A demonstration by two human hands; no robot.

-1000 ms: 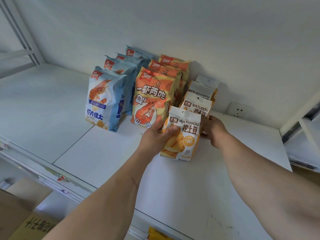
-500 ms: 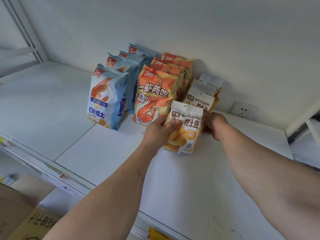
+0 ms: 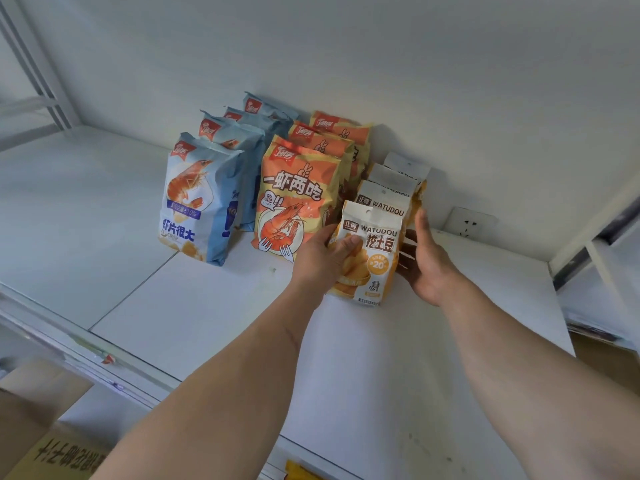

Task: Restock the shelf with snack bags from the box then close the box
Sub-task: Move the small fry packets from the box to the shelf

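Both bare forearms reach forward and up from the lower edge of the view onto the white shelf (image 3: 214,327), converging on the front snack bag (image 3: 372,251) of the right-hand row. The left hand (image 3: 320,259) comes in from the left with its wrist roughly straight; its thumb lies across the bag's printed front and the fingers curl round the bag's left edge, so it grips the bag. The right hand (image 3: 424,259) sits just beside the bag's right edge, palm turned toward it, fingers fairly straight and spread a little; the fingertips point up toward the bags behind, and whether the palm actually touches the front bag cannot be told.

The gripped bag, white and yellow with WATUDOU printed on it, stands upright on the shelf at the head of a row of matching bags (image 3: 388,199) that runs back to the wall. Left of it stands a row of orange shrimp-picture bags (image 3: 294,199), and further left a row of blue bags (image 3: 194,199), all upright. A cardboard box (image 3: 45,441) shows below the shelf edge at the lower left
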